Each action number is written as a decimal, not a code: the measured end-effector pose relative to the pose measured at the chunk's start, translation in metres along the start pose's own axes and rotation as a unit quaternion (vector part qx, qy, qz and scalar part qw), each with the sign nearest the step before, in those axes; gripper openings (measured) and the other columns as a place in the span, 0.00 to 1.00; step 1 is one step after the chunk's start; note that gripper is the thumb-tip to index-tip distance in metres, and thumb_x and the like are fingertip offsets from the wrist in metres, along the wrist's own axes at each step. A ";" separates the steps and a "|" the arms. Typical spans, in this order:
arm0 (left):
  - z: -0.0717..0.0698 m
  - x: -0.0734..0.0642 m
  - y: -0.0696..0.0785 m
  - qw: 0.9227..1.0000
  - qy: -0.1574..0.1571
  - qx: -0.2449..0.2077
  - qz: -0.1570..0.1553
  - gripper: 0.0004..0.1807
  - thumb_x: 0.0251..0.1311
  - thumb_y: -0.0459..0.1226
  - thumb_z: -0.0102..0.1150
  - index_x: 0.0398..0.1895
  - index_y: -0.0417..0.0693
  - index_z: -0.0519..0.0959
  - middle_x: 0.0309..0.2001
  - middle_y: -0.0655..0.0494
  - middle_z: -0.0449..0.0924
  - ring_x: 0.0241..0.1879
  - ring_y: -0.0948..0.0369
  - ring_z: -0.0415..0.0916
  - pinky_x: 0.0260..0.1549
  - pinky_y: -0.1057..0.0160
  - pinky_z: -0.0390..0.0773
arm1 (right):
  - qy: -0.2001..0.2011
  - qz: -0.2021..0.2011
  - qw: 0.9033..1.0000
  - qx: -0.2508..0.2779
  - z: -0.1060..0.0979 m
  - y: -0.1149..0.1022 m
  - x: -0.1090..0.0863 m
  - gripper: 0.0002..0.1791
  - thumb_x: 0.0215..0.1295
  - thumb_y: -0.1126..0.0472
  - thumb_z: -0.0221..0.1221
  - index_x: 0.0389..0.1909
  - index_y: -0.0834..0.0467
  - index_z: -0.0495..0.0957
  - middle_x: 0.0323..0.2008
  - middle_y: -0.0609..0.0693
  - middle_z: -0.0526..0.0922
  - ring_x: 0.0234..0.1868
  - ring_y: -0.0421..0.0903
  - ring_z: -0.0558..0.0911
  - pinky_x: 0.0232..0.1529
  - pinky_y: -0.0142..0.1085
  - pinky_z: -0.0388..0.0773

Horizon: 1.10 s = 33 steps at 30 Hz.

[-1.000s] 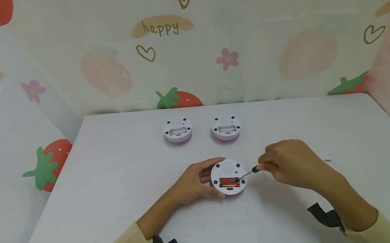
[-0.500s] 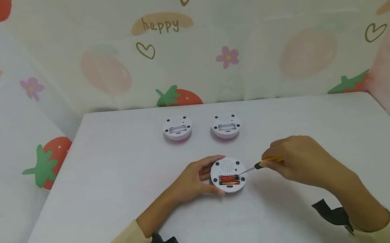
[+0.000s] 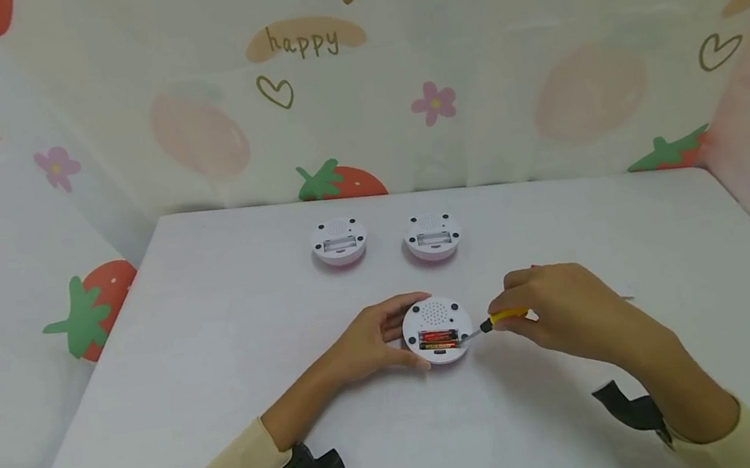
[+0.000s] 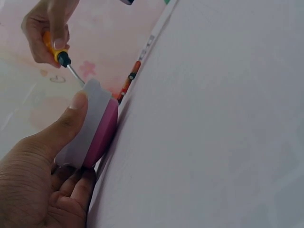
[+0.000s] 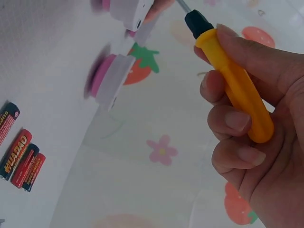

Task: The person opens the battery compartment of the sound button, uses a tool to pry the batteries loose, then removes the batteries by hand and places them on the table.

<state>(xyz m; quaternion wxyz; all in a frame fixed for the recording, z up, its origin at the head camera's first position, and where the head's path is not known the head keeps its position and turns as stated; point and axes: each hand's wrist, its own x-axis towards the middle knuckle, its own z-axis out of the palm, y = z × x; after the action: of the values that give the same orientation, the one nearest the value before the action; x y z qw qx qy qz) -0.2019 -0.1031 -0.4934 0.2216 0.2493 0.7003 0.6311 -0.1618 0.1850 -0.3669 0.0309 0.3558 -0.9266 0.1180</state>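
Fingers and thumb of my left hand hold the left side of a round white device on the table. Its underside faces up, with speaker holes and dark feet, and the left wrist view shows its pink lower body. Two red batteries lie side by side in its uncovered compartment. My right hand grips a screwdriver by its yellow handle. The shaft slants down to the compartment's right end, by the nearer battery; whether the tip touches it I cannot tell.
Two similar devices stand farther back, their battery slots uncovered and without batteries. Several loose batteries lie on the table in the right wrist view. A strawberry-patterned curtain borders the table at the back and sides.
The right hand first drew slightly right with the screwdriver, then came back left. Its tip now sits lower on the compartment's right end. The left hand still holds the device.
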 end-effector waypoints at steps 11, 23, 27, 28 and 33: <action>-0.001 0.000 -0.001 1.000 -0.004 -0.009 0.002 0.50 0.44 0.25 0.79 0.74 0.50 0.67 0.71 0.53 0.69 0.69 0.58 0.70 0.62 0.62 0.75 | 0.001 0.030 1.000 -0.009 -0.001 -0.003 0.002 0.07 0.56 0.59 0.75 0.37 0.50 0.91 0.28 0.37 0.81 0.23 0.32 0.72 0.23 0.29 0.70; 0.000 0.000 0.000 1.000 -0.003 -0.008 0.003 0.50 0.44 0.24 0.79 0.74 0.48 0.67 0.71 0.52 0.69 0.69 0.57 0.69 0.63 0.62 0.74 | 0.002 0.028 0.999 -0.015 0.000 -0.002 0.003 0.06 0.58 0.59 0.74 0.36 0.51 0.90 0.28 0.39 0.83 0.24 0.33 0.74 0.25 0.30 0.72; 0.000 0.000 0.001 1.000 -0.002 -0.011 0.001 0.50 0.44 0.24 0.79 0.74 0.48 0.67 0.71 0.52 0.69 0.69 0.57 0.69 0.63 0.62 0.74 | 0.003 0.029 0.999 -0.018 0.000 -0.002 0.003 0.07 0.58 0.59 0.74 0.37 0.51 0.90 0.28 0.39 0.82 0.24 0.33 0.74 0.24 0.29 0.72; 0.000 0.000 0.001 1.000 -0.002 -0.011 0.000 0.50 0.44 0.24 0.79 0.74 0.48 0.67 0.71 0.52 0.69 0.69 0.57 0.69 0.63 0.62 0.74 | 0.003 0.030 0.999 -0.017 0.000 -0.002 0.003 0.07 0.57 0.59 0.74 0.37 0.50 0.90 0.28 0.39 0.82 0.24 0.33 0.73 0.24 0.29 0.71; 0.000 0.000 0.002 1.000 -0.002 -0.007 -0.001 0.50 0.44 0.24 0.79 0.74 0.48 0.67 0.71 0.53 0.69 0.69 0.58 0.69 0.63 0.63 0.74 | 0.003 0.034 0.999 -0.011 0.001 -0.003 0.003 0.09 0.56 0.59 0.75 0.38 0.50 0.91 0.29 0.39 0.81 0.25 0.34 0.74 0.24 0.29 0.71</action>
<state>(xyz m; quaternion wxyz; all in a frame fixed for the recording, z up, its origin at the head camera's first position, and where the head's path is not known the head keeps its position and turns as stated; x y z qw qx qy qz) -0.2015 -0.1034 -0.4915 0.2259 0.2482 0.6954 0.6354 -0.1621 0.1801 -0.3662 0.0335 0.3233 -0.9393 0.1101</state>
